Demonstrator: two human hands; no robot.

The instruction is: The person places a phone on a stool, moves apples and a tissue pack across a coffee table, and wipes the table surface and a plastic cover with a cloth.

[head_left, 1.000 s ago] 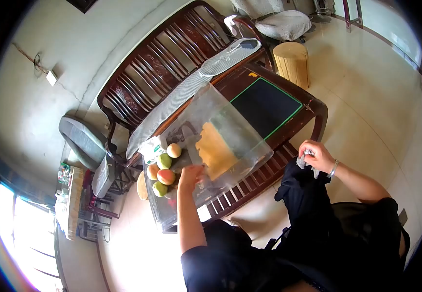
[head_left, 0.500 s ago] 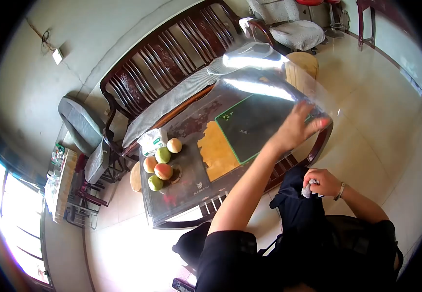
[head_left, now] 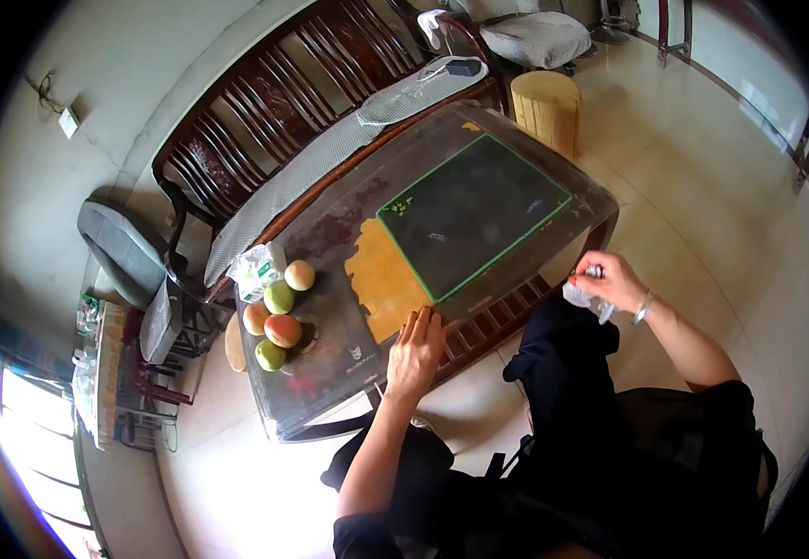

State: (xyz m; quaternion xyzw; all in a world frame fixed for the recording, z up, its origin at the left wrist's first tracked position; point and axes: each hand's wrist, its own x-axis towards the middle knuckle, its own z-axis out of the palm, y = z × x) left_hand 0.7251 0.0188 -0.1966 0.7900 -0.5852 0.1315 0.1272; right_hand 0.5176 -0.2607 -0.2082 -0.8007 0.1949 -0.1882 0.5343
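Note:
My left hand (head_left: 414,352) lies palm down on the near edge of the low table (head_left: 330,396), its fingers stretched beside a yellow patch (head_left: 388,284). A transparent sheet seems to cover the tabletop. Under it shows a dark rectangular mat (head_left: 474,219) with a green border. My right hand (head_left: 617,279) is closed above my knee, to the right of the table. From its fingers hangs a crumpled whitish wad (head_left: 583,296); its material is hard to make out.
Several round fruits (head_left: 282,331), green and reddish, sit on the table's left part beside a white plastic packet (head_left: 257,270). Behind the table stands a dark wooden bench (head_left: 265,121). A wooden stump stool (head_left: 546,112) is at the far right corner, a grey chair (head_left: 125,247) at the left.
The transparent sheet, raised and curling at the table's right end before, now lies flat. My left hand has moved left and down to the near edge. My right hand has risen slightly with the wad.

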